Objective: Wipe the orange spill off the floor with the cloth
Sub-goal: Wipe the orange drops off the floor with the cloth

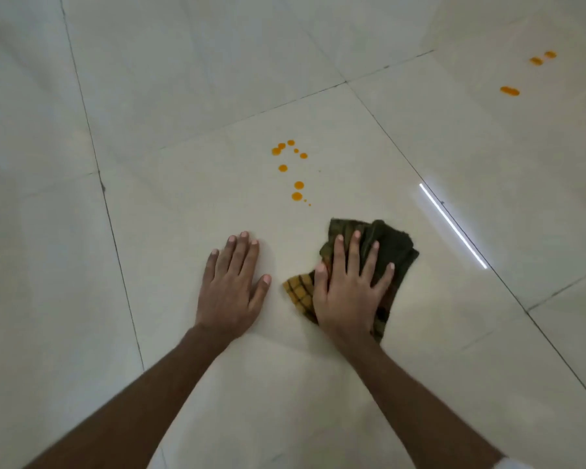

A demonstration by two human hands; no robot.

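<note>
The right hand [347, 292] presses flat, fingers spread, on the crumpled dark green and yellow checked cloth [391, 245], just short of the orange droplets [296, 196] on the pale glossy tiled floor [183, 198]. The left hand [232, 282] rests flat beside it. A bunched cloth may smear droplets, and the far orange drops [509, 91] could be missed.

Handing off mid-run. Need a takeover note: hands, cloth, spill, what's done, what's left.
Left hand: flat on the floor, holding nothing.
Right hand: fingers straight, pressing the cloth onto the floor.
The cloth is crumpled and sits just short of the near drops, not touching them.
Done: no wiped trace visible; the near drops look whole.
Left: wipe the near drops, then the far drops at upper right.
</note>
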